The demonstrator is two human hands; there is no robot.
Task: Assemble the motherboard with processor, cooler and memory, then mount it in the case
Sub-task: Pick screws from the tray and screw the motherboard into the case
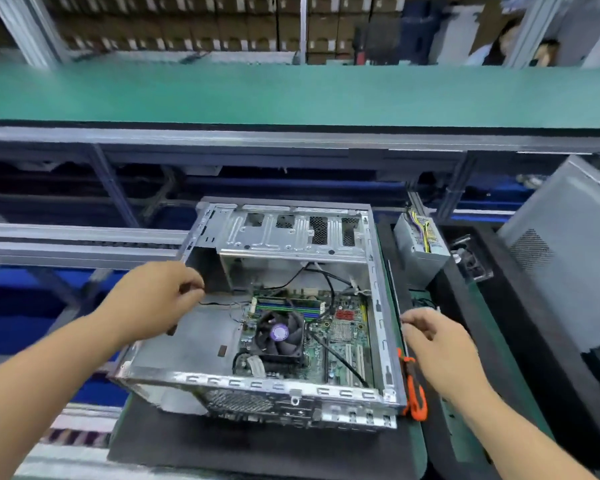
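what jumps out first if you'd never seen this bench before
The open metal computer case in the middle, lying on its side with the motherboard already inside and a black cooler fan on it. The left hand pinches a thin black cable over the case's left half, and the right hand hovers by the case's right wall, fingers curled. A grey power supply stands to the right beyond the case.

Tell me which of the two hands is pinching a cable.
The left hand, over the open case, pinches a thin black cable running toward the motherboard. The right hand hovers beside the case's right wall, near the orange-handled tool.
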